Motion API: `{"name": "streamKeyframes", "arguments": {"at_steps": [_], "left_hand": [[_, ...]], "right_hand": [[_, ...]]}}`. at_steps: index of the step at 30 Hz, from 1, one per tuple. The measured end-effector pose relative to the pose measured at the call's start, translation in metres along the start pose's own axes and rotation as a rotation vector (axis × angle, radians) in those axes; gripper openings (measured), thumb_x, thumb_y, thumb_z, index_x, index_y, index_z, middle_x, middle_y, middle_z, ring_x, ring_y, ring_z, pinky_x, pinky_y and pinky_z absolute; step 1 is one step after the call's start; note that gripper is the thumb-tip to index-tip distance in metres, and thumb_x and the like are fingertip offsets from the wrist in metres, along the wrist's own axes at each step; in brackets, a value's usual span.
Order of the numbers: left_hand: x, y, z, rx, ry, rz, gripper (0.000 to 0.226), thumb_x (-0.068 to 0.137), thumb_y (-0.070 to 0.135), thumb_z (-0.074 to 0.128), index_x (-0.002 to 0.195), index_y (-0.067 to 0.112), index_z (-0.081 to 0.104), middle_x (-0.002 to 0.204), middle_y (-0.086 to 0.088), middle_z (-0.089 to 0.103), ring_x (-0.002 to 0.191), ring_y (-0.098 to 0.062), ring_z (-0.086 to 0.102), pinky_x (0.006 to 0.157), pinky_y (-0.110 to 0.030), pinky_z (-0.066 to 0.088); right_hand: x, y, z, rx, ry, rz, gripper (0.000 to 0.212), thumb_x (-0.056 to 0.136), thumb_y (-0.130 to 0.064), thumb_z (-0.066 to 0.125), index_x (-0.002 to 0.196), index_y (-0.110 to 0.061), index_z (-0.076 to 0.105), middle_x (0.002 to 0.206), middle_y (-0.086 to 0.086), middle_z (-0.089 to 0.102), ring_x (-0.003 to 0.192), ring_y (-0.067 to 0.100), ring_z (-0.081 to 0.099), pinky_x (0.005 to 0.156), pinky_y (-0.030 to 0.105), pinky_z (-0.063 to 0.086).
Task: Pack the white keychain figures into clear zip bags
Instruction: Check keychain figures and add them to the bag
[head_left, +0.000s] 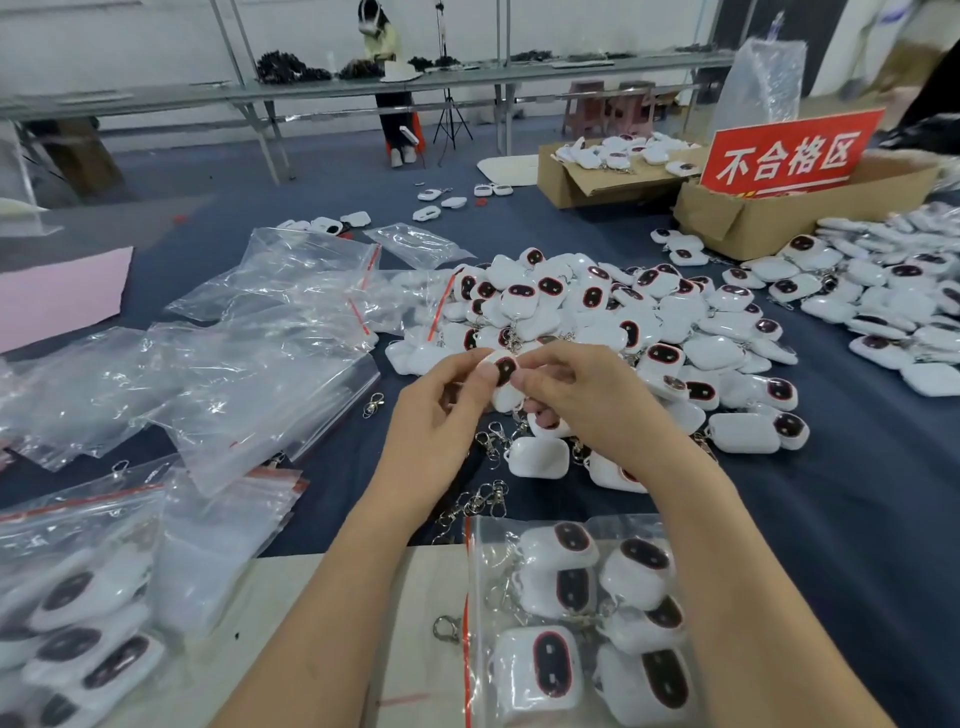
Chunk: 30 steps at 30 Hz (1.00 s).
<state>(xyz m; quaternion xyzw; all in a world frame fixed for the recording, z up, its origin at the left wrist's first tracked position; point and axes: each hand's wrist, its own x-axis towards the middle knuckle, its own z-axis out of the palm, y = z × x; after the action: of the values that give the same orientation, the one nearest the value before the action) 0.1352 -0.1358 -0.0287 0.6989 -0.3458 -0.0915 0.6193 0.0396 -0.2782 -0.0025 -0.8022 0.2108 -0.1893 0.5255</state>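
Note:
Both my hands hold one white keychain figure (505, 375) with a dark oval face above the blue table. My left hand (441, 410) pinches its left side with thumb and fingers. My right hand (582, 400) pinches its right side, and a second white figure (548, 423) shows under its curled fingers. A big heap of white figures (623, 317) lies just beyond. A clear zip bag (582, 623) holding several figures lies near me under my right forearm. Another filled bag (78, 613) sits at the lower left.
Empty clear zip bags (234, 353) with red strips spread across the left. Loose metal clasps (483, 499) lie between my forearms. Cardboard boxes (769, 213) with a red sign (789, 156) stand at the back right. A person (387, 62) works at a far bench.

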Motion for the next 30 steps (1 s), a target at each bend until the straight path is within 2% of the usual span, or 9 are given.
{"name": "streamKeyframes", "arguments": {"at_steps": [2,5,8,14,16,20,23,26,30], "left_hand": [[0.001,0.001,0.000,0.014,-0.025,-0.016,0.018,0.100,0.028,0.063,0.115,0.035,0.071,0.098,0.015,0.075,0.092,-0.011,0.069,0.086,-0.026,0.056],[0.001,0.001,0.000,0.026,-0.048,-0.042,0.023,0.101,0.023,0.061,0.112,0.041,0.070,0.099,0.019,0.074,0.086,-0.007,0.065,0.084,-0.030,0.053],[0.002,-0.002,0.000,0.067,-0.049,-0.061,0.024,0.102,0.022,0.058,0.112,0.040,0.070,0.101,0.019,0.073,0.088,-0.017,0.065,0.086,-0.032,0.051],[0.003,-0.007,0.001,0.114,-0.038,-0.107,0.023,0.101,0.019,0.057,0.111,0.034,0.071,0.095,0.012,0.074,0.088,-0.021,0.065,0.087,-0.039,0.055],[0.004,-0.009,0.000,0.115,-0.037,-0.111,0.023,0.100,0.019,0.058,0.107,0.036,0.071,0.090,0.010,0.073,0.078,-0.022,0.063,0.080,-0.033,0.054],[0.005,-0.008,-0.001,0.131,-0.041,-0.101,0.026,0.100,0.020,0.059,0.099,0.043,0.069,0.085,0.012,0.072,0.069,-0.001,0.057,0.065,-0.014,0.046],[0.004,-0.006,-0.001,0.130,-0.047,-0.112,0.029,0.100,0.020,0.058,0.095,0.047,0.068,0.084,0.018,0.072,0.067,0.001,0.058,0.062,-0.011,0.044],[0.005,-0.005,-0.001,0.137,-0.045,-0.105,0.029,0.099,0.019,0.059,0.093,0.047,0.068,0.089,0.011,0.074,0.073,-0.007,0.062,0.066,-0.014,0.047],[0.005,-0.003,-0.001,0.134,-0.058,-0.104,0.031,0.099,0.018,0.059,0.091,0.047,0.068,0.089,0.009,0.074,0.068,0.003,0.058,0.062,-0.008,0.044]], "right_hand": [[-0.001,0.003,0.001,0.093,-0.021,0.047,0.007,0.094,-0.024,0.069,0.099,-0.021,0.069,0.077,0.004,0.076,0.069,0.009,0.071,0.069,0.019,0.058],[0.000,0.009,0.006,0.212,-0.068,0.087,0.006,0.093,-0.018,0.070,0.098,-0.017,0.067,0.082,0.009,0.076,0.075,0.015,0.074,0.072,0.024,0.060],[0.001,0.012,0.008,0.247,-0.071,0.090,0.010,0.092,-0.019,0.071,0.101,-0.017,0.067,0.081,0.011,0.077,0.078,0.018,0.076,0.068,0.023,0.059],[0.004,0.016,0.012,0.229,-0.077,0.063,0.010,0.088,-0.022,0.076,0.096,-0.018,0.071,0.083,-0.001,0.076,0.074,0.015,0.075,0.064,0.019,0.057],[0.004,0.017,0.011,0.232,-0.080,0.059,0.009,0.087,-0.022,0.077,0.094,-0.020,0.071,0.083,-0.003,0.074,0.073,0.015,0.074,0.065,0.019,0.057],[0.004,0.019,0.011,0.221,-0.096,0.055,0.011,0.087,-0.024,0.077,0.095,-0.020,0.071,0.083,0.003,0.075,0.073,0.013,0.073,0.066,0.018,0.057],[0.005,0.021,0.011,0.195,-0.105,0.062,0.011,0.087,-0.027,0.077,0.095,-0.022,0.071,0.080,0.002,0.075,0.074,0.012,0.073,0.068,0.019,0.057],[0.006,0.022,0.010,0.195,-0.110,0.070,0.010,0.087,-0.027,0.076,0.095,-0.023,0.071,0.077,0.001,0.075,0.073,0.011,0.073,0.069,0.019,0.057],[0.006,0.023,0.010,0.215,-0.124,0.078,0.009,0.088,-0.026,0.076,0.094,-0.022,0.072,0.077,0.002,0.075,0.074,0.012,0.072,0.070,0.021,0.057]]}}
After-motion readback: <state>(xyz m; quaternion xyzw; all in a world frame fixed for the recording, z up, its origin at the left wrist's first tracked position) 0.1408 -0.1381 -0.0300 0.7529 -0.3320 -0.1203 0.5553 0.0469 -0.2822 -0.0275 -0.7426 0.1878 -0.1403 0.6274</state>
